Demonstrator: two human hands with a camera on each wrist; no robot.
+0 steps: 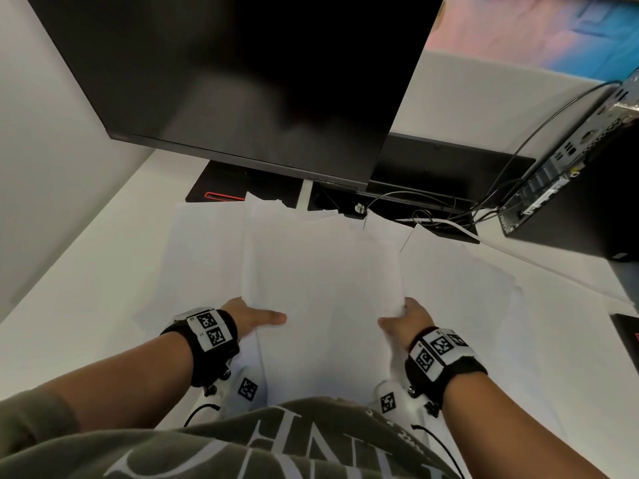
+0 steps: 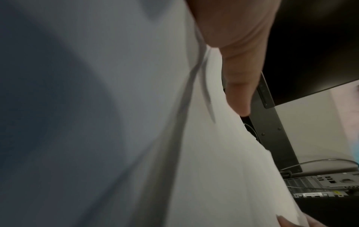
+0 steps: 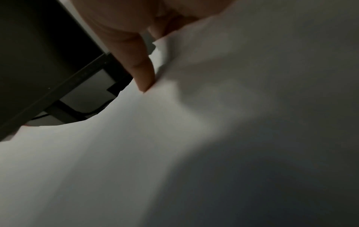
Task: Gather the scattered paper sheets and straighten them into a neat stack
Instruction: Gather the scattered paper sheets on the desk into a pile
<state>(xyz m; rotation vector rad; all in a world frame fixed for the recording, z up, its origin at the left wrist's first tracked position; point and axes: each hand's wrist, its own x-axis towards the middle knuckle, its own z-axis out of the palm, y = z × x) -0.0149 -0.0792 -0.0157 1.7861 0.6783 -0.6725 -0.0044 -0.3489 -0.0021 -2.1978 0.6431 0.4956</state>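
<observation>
A bundle of white paper sheets is held above the white desk in front of me, its far edges uneven. My left hand grips the bundle's left edge with the thumb on top. My right hand grips its right edge, thumb on top as well. More loose sheets lie under it on the left and on the right. In the left wrist view the thumb lies on the sheets. The right wrist view has a thumb pressed on the paper. The fingers under the bundle are hidden.
A large black monitor hangs just beyond the papers, with its base and cables behind. A black computer case stands at the right. A dark object lies at the desk's right edge.
</observation>
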